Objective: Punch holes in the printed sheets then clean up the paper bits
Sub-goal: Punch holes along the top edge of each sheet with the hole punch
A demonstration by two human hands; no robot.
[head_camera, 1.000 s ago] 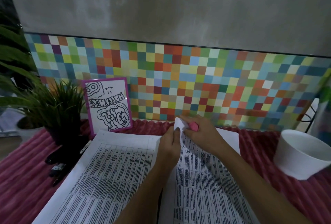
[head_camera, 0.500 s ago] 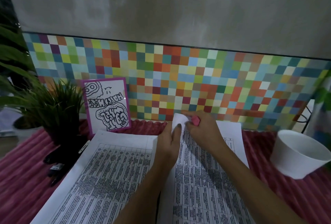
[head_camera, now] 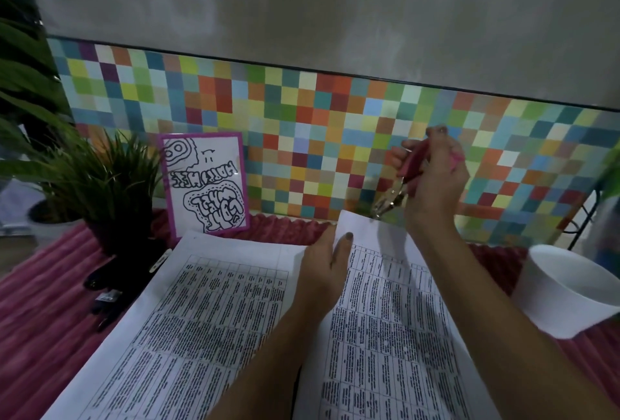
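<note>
White round bowl (head_camera: 550,312) far right, contents unclear. Pink-handled metal punch (head_camera: 407,168) gripped in right hand (head_camera: 436,184); left hand (head_camera: 322,265) pinching printed sheet (head_camera: 385,319) corner. Ribbed pink mat (head_camera: 40,335) underneath.

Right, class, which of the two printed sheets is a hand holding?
The right sheet: the left hand grips its far left corner; the left sheet lies unheld.

I see the bench (head_camera: 43,335) covered w/ a pink ribbed cloth. Two printed sheets (head_camera: 208,319) lie side by side in the middle, and the right one's far-left corner is lifted. A potted plant (head_camera: 110,184) sits rear left, w/ black pens (head_camera: 104,288) just in front; it's too dark to count them. A purple-bordered drawing card (head_camera: 204,184) stands at the back, btwn plant & sheets. A white bowl (head_camera: 563,302) sits at right, apart from the sheets.
</note>
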